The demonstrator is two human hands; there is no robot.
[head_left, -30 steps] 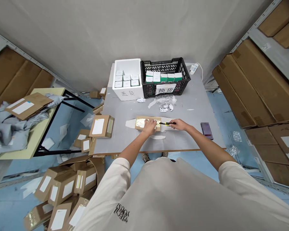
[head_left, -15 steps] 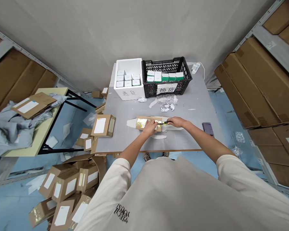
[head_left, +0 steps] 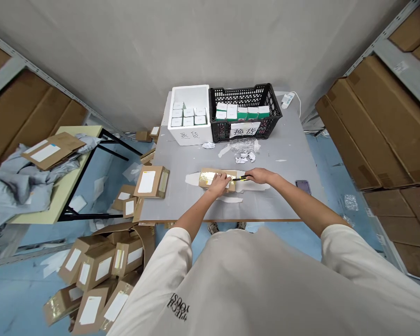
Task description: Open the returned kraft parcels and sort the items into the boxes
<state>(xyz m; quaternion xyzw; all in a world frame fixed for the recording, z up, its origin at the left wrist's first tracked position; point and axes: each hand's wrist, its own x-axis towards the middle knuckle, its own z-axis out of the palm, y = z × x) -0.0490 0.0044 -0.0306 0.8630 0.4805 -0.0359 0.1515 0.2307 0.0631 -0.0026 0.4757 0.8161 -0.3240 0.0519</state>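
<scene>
Where the work is done: a long grey table (head_left: 182,205), its far side against a grey wall (head_left: 136,42).
Heap of cartons (head_left: 101,270): on the blue floor (head_left: 21,303) to the left of the table, brown, tumbled at various angles, most with white labels.
Black crate (head_left: 221,132): at the far side of the table, lattice-walled, a handwritten paper sign on its front; small green-and-white boxes stand inside.
White foam box (head_left: 205,134): just beside the crate on its left, also hand-lettered, holding small white-topped boxes.
Labelled carton (head_left: 147,182): at the table's left edge, brown, a white label facing up.
Taped carton (head_left: 206,178): near the middle of the table's front half, lying flat, shiny tape along its top.
Left hand (head_left: 220,183): laid on top of the taped carton, fingers extended over it rather than closed round it.
Right hand (head_left: 261,175): fingers wrapped around a black-and-yellow cutter (head_left: 241,178).
Purple item (head_left: 303,186): flat near the table's right edge, blurred.
Cutter: pointing left, its tip at the taped carton's right part; whether the blade is in the tape is too small to tell.
</scene>
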